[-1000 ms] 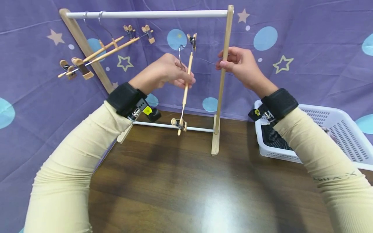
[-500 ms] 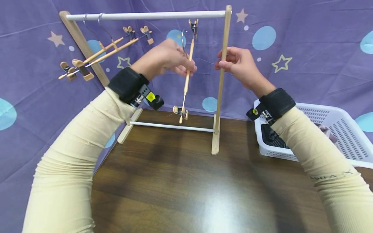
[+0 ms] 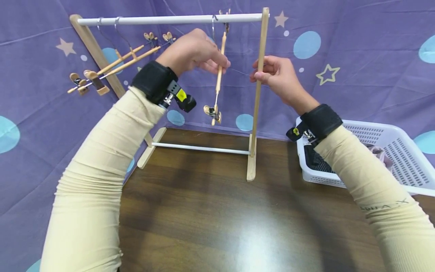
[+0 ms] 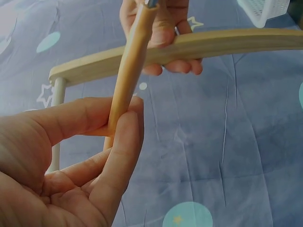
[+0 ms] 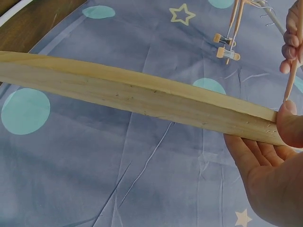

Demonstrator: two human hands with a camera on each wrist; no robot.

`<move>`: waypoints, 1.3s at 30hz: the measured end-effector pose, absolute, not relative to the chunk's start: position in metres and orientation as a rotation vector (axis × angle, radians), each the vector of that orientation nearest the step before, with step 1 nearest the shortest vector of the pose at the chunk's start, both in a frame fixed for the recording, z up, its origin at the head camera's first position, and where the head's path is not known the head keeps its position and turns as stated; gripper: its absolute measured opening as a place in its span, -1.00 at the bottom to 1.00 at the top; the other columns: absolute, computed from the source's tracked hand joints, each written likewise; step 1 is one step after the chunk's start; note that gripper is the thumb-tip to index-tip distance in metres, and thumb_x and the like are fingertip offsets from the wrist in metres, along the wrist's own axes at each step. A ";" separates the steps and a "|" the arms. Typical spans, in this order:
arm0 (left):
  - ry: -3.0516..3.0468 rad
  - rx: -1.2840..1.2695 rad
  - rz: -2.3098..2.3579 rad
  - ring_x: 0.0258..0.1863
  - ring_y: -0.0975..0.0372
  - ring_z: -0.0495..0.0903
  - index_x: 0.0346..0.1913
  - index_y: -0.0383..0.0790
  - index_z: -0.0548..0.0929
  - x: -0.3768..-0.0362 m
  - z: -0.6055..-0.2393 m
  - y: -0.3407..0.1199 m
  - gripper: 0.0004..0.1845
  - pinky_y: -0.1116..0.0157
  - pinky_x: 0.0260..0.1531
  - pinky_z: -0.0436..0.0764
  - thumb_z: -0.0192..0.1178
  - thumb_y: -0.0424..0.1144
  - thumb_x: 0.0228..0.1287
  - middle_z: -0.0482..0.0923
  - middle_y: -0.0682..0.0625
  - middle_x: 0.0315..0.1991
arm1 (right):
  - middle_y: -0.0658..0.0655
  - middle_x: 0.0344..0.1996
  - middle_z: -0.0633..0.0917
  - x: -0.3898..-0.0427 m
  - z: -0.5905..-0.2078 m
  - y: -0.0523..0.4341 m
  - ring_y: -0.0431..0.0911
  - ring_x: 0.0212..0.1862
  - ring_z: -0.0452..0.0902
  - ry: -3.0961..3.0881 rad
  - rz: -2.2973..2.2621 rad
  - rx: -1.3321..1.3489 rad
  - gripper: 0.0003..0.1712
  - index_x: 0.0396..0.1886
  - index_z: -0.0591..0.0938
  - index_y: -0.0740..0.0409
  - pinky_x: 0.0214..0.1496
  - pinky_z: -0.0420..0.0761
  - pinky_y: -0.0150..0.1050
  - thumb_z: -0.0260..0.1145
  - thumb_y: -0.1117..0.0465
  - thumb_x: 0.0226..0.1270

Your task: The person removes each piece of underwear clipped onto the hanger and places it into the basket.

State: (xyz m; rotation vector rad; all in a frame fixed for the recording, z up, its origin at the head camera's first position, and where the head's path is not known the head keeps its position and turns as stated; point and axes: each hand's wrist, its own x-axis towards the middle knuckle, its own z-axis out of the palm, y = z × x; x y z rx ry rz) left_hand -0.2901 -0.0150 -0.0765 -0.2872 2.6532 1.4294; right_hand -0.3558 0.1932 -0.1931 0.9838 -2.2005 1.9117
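My left hand (image 3: 204, 53) pinches the wooden bar of a clip hanger (image 3: 219, 79) between thumb and fingers, just below the white top rail (image 3: 176, 19). The hanger's metal hook (image 3: 213, 28) reaches up to that rail; whether it bears on it I cannot tell. One clip (image 3: 212, 113) points toward me, low, while the far one is up at rail height. With thumb and fingers my right hand (image 3: 280, 77) grips the rack's right wooden post (image 3: 257, 102), which crosses the right wrist view as a long beam (image 5: 142, 94).
Two more clip hangers (image 3: 130, 56) hang at the rail's left end. A white perforated basket (image 3: 404, 151) with dark and pinkish cloth stands on the right, partly behind my right forearm. The rack's feet (image 3: 251, 168) stand on the brown wooden table (image 3: 204, 211), before a purple curtain.
My left hand has risen with the hanger, bringing its hook from below the rail up to rail height. The right hand has kept its hold on the post.
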 end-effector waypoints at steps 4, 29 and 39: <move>2.687 -0.284 1.388 -0.45 0.31 0.72 -0.17 -0.28 0.71 -0.295 -0.075 -0.016 -0.84 0.44 -0.24 0.75 0.45 -0.35 0.23 0.74 0.05 -0.54 | -0.05 -0.41 0.79 -0.356 -0.195 0.192 -0.19 -0.22 0.75 -2.208 1.890 0.978 -0.89 -0.10 0.67 0.23 -0.12 0.64 -0.35 0.30 0.37 0.44; 2.586 -0.464 1.502 -0.56 0.29 0.73 -0.41 -0.31 0.67 -0.313 -0.070 -0.049 -0.88 0.43 -0.26 0.76 0.43 -0.46 0.19 0.72 -0.01 -0.61 | -0.01 -0.37 0.78 -0.359 -0.198 0.189 -0.18 -0.20 0.75 -2.212 1.897 0.971 -0.86 -0.06 0.65 0.29 -0.03 0.68 -0.34 0.30 0.38 0.44; 2.587 -0.497 1.466 -0.56 0.30 0.72 -0.51 -0.27 0.71 -0.317 -0.071 -0.057 -0.83 0.45 -0.29 0.75 0.41 -0.42 0.24 0.73 0.01 -0.61 | 0.00 -0.37 0.79 -0.360 -0.199 0.190 -0.18 -0.21 0.75 -2.199 1.916 0.958 -0.87 -0.07 0.66 0.29 -0.05 0.69 -0.36 0.31 0.38 0.43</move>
